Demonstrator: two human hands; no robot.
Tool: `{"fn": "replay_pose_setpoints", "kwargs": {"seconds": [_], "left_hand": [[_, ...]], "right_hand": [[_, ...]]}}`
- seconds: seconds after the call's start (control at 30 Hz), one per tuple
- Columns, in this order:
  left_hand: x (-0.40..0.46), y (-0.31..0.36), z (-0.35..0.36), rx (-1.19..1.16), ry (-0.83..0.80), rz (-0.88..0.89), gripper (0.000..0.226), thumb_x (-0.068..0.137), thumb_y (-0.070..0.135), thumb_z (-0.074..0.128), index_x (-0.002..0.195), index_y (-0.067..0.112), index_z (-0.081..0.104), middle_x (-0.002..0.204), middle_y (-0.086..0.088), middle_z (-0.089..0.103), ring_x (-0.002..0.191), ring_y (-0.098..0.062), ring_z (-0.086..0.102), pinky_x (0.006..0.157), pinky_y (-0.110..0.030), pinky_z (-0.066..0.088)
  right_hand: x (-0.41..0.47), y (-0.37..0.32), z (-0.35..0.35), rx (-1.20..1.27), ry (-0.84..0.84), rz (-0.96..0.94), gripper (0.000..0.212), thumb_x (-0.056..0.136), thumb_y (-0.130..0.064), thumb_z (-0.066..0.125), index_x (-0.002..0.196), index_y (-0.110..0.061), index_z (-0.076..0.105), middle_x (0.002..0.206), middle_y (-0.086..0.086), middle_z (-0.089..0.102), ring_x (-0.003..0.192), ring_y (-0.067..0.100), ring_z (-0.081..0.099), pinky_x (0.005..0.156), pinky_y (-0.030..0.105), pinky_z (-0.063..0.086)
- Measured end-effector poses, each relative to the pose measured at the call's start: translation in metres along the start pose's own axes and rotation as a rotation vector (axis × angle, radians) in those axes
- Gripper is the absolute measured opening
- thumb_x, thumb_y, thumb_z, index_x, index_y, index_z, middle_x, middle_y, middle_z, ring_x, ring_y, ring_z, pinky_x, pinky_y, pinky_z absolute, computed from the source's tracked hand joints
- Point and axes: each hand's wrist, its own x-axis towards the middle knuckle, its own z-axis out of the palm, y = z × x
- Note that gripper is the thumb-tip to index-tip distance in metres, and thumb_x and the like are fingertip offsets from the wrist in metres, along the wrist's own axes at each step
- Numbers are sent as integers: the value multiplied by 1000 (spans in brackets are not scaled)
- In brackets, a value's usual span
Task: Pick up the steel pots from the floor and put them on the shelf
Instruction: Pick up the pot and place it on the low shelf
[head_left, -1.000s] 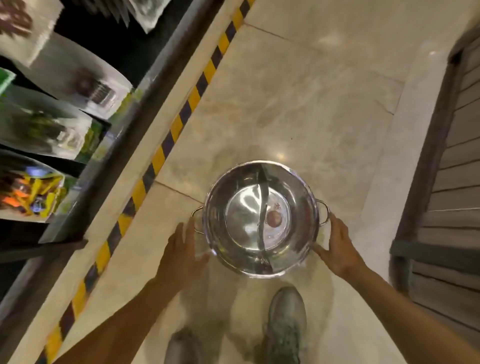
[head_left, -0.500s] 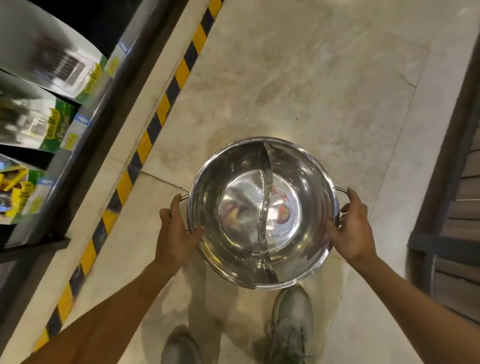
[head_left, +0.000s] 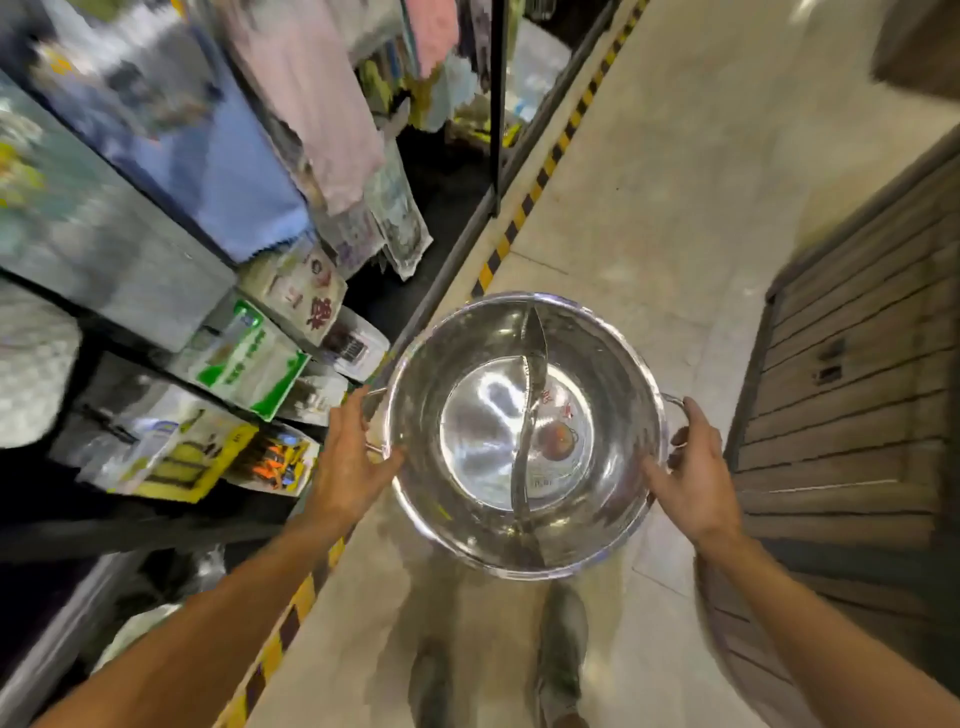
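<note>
A shiny steel pot with a curved divider down its middle and a round sticker inside hangs in the air above the floor, mouth up. My left hand grips its left wire handle. My right hand grips the right handle. The pot is level with the lower tiers of the shelf on my left, whose tiers hold packaged goods.
Hanging cloths and packets crowd the shelf. A yellow-and-black hazard stripe edges the marble floor. A slatted wooden panel stands at the right. My shoes are below the pot.
Both hands closed on the pot's handles and lifted it off the floor. It now sits higher, and my view has swung up to take in more of the shelf.
</note>
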Motion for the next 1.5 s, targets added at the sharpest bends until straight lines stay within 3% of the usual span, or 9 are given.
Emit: {"fn": "replay_pose_setpoints", "kwargs": {"seconds": [0.1, 0.3, 0.47, 0.63, 0.93, 1.13, 1.23, 1.37, 1.5], "left_hand": [[-24, 43, -86, 9, 27, 13, 90, 75, 42, 79, 147, 25, 28, 123, -4, 42, 107, -21, 49, 85, -35, 46], [-79, 90, -213, -50, 99, 57, 92, 75, 40, 81, 147, 30, 25, 140, -5, 39, 125, -23, 43, 100, -42, 43], [-127, 99, -276, -29, 175, 47, 88, 71, 43, 81, 142, 32, 31, 108, 3, 42, 96, -16, 51, 69, -31, 41], [-180, 102, -321, -18, 286, -6, 82, 71, 40, 82, 139, 30, 37, 105, 3, 42, 92, -12, 49, 68, -24, 41], [-344, 102, -342, 28, 561, -232, 82, 73, 46, 80, 141, 30, 36, 110, 3, 47, 96, -17, 53, 76, -32, 50], [-500, 85, -343, 37, 774, -515, 89, 74, 46, 79, 147, 25, 33, 109, -3, 44, 91, -12, 49, 69, -21, 47], [-595, 76, -339, -18, 888, -659, 98, 72, 61, 74, 150, 26, 28, 132, -7, 41, 110, -24, 55, 86, -40, 55], [-723, 74, -326, 30, 1061, -803, 92, 68, 57, 77, 144, 25, 36, 119, -4, 47, 100, -18, 55, 87, -41, 53], [-852, 76, -306, 78, 1198, -918, 79, 67, 47, 81, 135, 40, 42, 115, 5, 50, 101, -5, 55, 81, -24, 50]], "right_hand": [[-32, -67, -62, 1, 46, -71, 95, 77, -75, 55, 154, -33, 18, 106, -4, 46, 79, 5, 55, 66, 33, 49], [-92, -163, -145, -31, 99, -207, 86, 82, -55, 68, 151, -33, 22, 101, -4, 48, 76, 8, 55, 62, 33, 50], [-120, -225, -173, -14, 81, -335, 75, 82, -54, 66, 145, -35, 31, 93, 2, 53, 72, 9, 54, 55, 29, 40], [-134, -264, -173, 17, 6, -435, 83, 77, -59, 64, 148, -31, 30, 116, 6, 54, 78, 8, 55, 60, 29, 40], [-140, -316, -137, -20, -221, -728, 88, 79, -56, 71, 151, -28, 29, 136, 5, 54, 106, 21, 59, 72, 31, 45], [-219, -367, -81, 46, -531, -972, 77, 78, -49, 70, 145, -34, 35, 118, 4, 57, 92, 16, 58, 73, 42, 53], [-286, -395, -49, 38, -653, -1071, 82, 82, -50, 71, 149, -25, 32, 134, 8, 54, 107, 24, 62, 86, 45, 54], [-392, -420, -10, 28, -720, -1249, 83, 81, -53, 69, 151, -25, 33, 102, -5, 52, 79, 13, 57, 61, 32, 47], [-516, -428, 18, -10, -867, -1382, 90, 81, -59, 69, 154, -32, 23, 109, -9, 48, 82, 8, 59, 60, 31, 51]]}}
